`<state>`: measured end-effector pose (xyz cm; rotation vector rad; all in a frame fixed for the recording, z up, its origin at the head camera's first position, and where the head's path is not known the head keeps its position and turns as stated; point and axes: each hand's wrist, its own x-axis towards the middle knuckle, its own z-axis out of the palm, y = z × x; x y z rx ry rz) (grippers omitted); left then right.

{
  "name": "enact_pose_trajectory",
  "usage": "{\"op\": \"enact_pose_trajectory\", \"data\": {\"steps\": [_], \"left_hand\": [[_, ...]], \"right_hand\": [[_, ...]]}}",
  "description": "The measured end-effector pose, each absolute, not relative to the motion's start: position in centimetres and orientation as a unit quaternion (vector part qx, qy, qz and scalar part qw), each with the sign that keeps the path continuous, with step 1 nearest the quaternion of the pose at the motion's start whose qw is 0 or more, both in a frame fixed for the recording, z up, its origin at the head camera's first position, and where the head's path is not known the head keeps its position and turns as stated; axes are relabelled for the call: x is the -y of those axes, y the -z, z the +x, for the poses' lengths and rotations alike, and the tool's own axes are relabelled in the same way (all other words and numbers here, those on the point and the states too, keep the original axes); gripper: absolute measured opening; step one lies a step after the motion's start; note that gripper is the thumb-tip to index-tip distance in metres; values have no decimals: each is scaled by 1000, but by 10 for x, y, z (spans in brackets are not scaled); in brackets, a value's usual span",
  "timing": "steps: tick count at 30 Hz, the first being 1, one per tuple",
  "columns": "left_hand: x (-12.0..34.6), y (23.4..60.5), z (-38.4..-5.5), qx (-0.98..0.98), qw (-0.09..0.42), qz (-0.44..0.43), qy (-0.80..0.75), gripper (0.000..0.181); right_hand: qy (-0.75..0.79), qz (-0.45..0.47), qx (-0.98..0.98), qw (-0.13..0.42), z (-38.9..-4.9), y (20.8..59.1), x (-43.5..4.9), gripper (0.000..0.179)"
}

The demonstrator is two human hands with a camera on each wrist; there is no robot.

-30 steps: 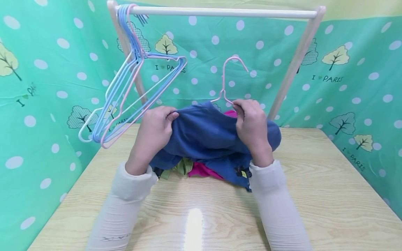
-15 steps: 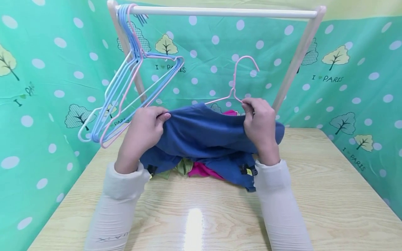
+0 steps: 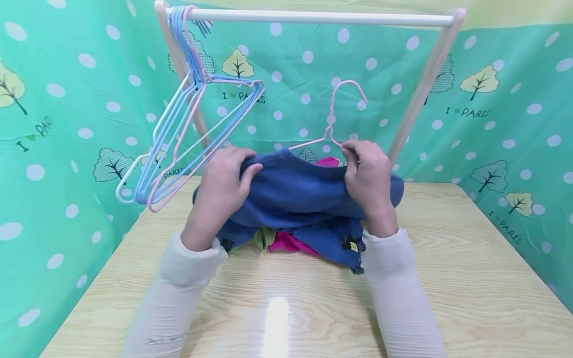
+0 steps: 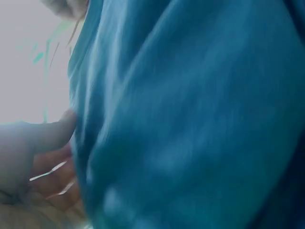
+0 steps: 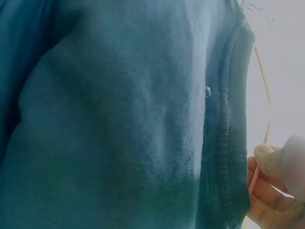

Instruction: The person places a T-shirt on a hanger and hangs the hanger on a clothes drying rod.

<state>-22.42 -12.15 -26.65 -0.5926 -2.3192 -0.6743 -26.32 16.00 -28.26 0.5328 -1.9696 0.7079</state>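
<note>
A dark blue shirt (image 3: 295, 191) spreads between both hands in the head view, its neckline facing the rack. A pink clothes hanger (image 3: 330, 130) rises from the neckline, its left arm running under the shirt's shoulder. My right hand (image 3: 368, 174) pinches the hanger's right arm between thumb and fingers beside the collar; the right wrist view shows the hanger wire (image 5: 255, 179) in that pinch. At the left shoulder, my left hand (image 3: 224, 186) lies along the fabric edge with its thumb lifted apart from its fingers. In the left wrist view, the thumb (image 4: 59, 131) reaches the cloth's edge.
A clothes rack with a white rail (image 3: 313, 16) stands behind. Several blue, white and pink hangers (image 3: 179, 134) hang at its left end. Magenta cloth (image 3: 288, 242) and green cloth (image 3: 264, 237) lie beneath the shirt on the wooden table (image 3: 447, 278). A patterned curtain surrounds the table.
The left hand first pulled the shirt's shoulder leftward, then moved back right and loosened its pinch. The hanger and right hand shifted right, then stayed nearly still.
</note>
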Motion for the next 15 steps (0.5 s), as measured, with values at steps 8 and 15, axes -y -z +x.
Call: {"op": "enact_pose_trajectory", "data": {"steps": [8,15], "left_hand": [[111,273,-227,867,366,-246,233,18],[122,270,-231,895,297,-240,230,19]], "right_hand": [[-283,235,798,477,-264,283,-154,15],[-288,240,796,476,-264,284,-156,16]]}}
